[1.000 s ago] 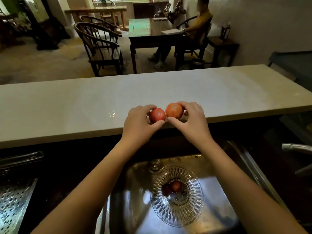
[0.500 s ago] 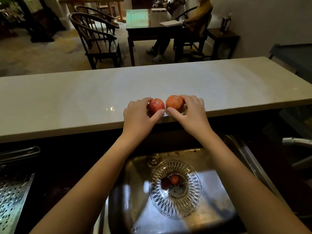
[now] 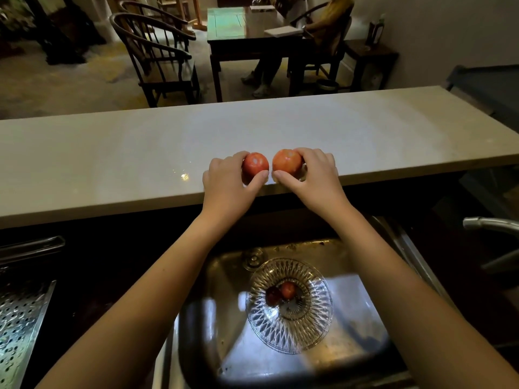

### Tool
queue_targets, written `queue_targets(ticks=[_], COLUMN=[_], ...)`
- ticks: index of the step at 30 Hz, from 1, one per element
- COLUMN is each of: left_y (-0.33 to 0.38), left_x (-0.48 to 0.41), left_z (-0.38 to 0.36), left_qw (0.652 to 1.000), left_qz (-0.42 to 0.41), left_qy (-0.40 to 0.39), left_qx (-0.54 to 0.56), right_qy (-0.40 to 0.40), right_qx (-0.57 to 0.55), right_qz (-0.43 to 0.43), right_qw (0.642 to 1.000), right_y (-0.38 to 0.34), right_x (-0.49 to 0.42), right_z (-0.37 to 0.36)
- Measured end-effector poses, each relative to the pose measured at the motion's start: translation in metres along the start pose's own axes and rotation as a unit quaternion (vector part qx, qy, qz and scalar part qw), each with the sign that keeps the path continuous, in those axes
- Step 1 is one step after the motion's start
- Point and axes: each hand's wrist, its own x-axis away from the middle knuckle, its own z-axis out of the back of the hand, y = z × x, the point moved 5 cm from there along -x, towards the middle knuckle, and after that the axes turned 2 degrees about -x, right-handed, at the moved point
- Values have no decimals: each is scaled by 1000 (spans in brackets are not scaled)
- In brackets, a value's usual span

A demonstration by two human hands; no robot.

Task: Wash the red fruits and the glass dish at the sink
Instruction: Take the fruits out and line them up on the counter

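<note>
Two red fruits rest side by side near the front edge of the pale counter (image 3: pixel 112 153). My left hand (image 3: pixel 227 183) grips the left red fruit (image 3: pixel 255 163), thumb in front and fingers behind. My right hand (image 3: pixel 314 178) grips the right red fruit (image 3: pixel 286 162) the same way. Below, a cut-glass dish (image 3: pixel 289 332) lies in the steel sink (image 3: pixel 224 276); two small red shapes (image 3: pixel 280 293) show at its centre, perhaps reflections of the fruits.
A faucet spout (image 3: pixel 488 223) juts in at the right, above the sink's edge. A perforated metal drain tray (image 3: pixel 19 327) sits at the lower left. Beyond the counter stand wooden chairs (image 3: pixel 157 57) and a dark table (image 3: pixel 238 35) with a seated person (image 3: pixel 325 26).
The two fruits now sit a little apart instead of touching. Both hands still hold them at the same spot on the counter; the camera has tilted slightly.
</note>
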Motion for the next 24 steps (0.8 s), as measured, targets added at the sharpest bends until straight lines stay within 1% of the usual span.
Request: queue_targets(ticks=[7,10,13,14,15,17,18,20,22,24], left_y=[0,6,10,11,10,6,3,-4,-11,-18], left_x=[-4,4,31,41,49,60,63,67,71,74], left_z=[5,18,43,49,52,46,38,18,-2,-22], left_qw=[999,999,998,996,994,981,967,921,876,851], left_qz=[6,1,-57,-84,-104,-113,-110,-109,-105,-95], left_qy=[-48,-36,16,6,-28,-154,-231,-371,-459,-502], left_qx=[-19,-22,-2,7,18,29,17,-44,-101,-122], right_qy=[-26,-46,-81,-104,-138,-232,-280,-354,-396,-436], right_qx=[9,24,41,41,40,42,48,79,108,116], right_qz=[-9,-6,9,16,21,19,10,-3,-6,-20], right_qw=[1000,999,996,994,989,972,959,932,912,892], right_y=[1,1,5,7,10,17,22,31,40,50], right_x=[-1,4,16,21,27,38,43,53,60,66], right_z=[7,15,32,38,43,49,49,44,34,21])
